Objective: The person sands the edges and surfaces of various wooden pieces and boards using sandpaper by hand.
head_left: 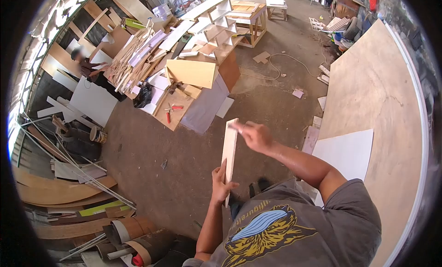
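A narrow pale wooden board [229, 145] stands nearly upright in front of my body. My left hand [221, 186] is wrapped round its lower part, the thumb on one side and the fingers on the other. Close to the board's upper end, my right hand [256, 137] is closed, fingers curled and pointing at the wood. A small dark pinkish patch shows at those fingertips; whether it is a held piece or just the fingers, I cannot make out. The board's lower end reaches down by my leg.
Ahead, a workbench [172, 115] carries wood strips, a yellowish panel [191, 73] and red-handled pliers [172, 111]. Another person [90, 69] stands at its left. A large plywood sheet [363, 96] leans at right, with a white sheet [345, 149]. Offcuts and rolled sheets [133, 225] lie lower left.
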Available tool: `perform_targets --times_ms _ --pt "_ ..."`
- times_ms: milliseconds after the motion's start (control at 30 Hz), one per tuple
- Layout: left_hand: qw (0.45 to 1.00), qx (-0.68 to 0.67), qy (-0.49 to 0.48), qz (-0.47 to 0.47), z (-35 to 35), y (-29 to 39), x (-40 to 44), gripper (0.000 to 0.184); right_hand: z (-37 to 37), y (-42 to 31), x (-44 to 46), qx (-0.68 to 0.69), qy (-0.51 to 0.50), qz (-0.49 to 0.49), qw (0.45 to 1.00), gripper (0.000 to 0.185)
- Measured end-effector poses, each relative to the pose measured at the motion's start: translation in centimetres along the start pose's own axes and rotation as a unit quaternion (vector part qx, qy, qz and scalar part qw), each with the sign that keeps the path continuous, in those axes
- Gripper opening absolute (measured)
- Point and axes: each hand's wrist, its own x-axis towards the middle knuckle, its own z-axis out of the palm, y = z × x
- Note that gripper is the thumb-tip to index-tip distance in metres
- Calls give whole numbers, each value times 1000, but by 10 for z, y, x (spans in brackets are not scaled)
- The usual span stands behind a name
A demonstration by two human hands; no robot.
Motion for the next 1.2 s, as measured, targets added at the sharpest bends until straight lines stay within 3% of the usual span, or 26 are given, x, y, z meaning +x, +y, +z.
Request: perform_targets --times_ms 33,133,300,433,533,600,800,867,933,1033,1133,1167,1200 --pt "1000 -5 5 -2 1 -1 0 118 -13 -19 0 -46 -111 9 993 40" --pt "1000 -24 12 -4 1 -8 -3 117 -7 -16 -13 -73 -105 -121 984 39" --pt "999 -12 3 -44 2 15 -6 117 -6 13 10 -48 -18 24 998 40" --pt "999 -40 9 -22 -1 7 -3 117 -2 -11 -3 -23 -99 -115 988 44" --pt "999 -45 4 -16 -3 17 -3 117 1 8 13 -22 -53 -8 998 42" --pt "998 -46 0 -49 -2 29 -4 118 2 9 12 -22 -50 -13 998 39" --pt "991 -130 -1 -15 -5 1 2 116 7 -9 1 2 -118 -44 992 38" --pt "994 -110 -9 -18 -8 7 1 115 1 -5 16 38 -43 38 998 39" --pt "994 -105 -17 -15 -11 10 2 115 1 -7 20 16 -5 36 999 41" --pt "992 -126 -23 -1 -14 11 5 117 12 -23 -2 41 -133 -45 989 42" --pt "990 -141 -28 4 -16 14 3 118 -5 -25 10 -1 -149 -17 989 43" --pt "990 -140 -31 3 -16 16 3 119 8 -10 16 46 -35 -25 998 42" --pt "990 -139 -33 2 -16 16 1 120 7 -8 26 57 1 7 998 41"
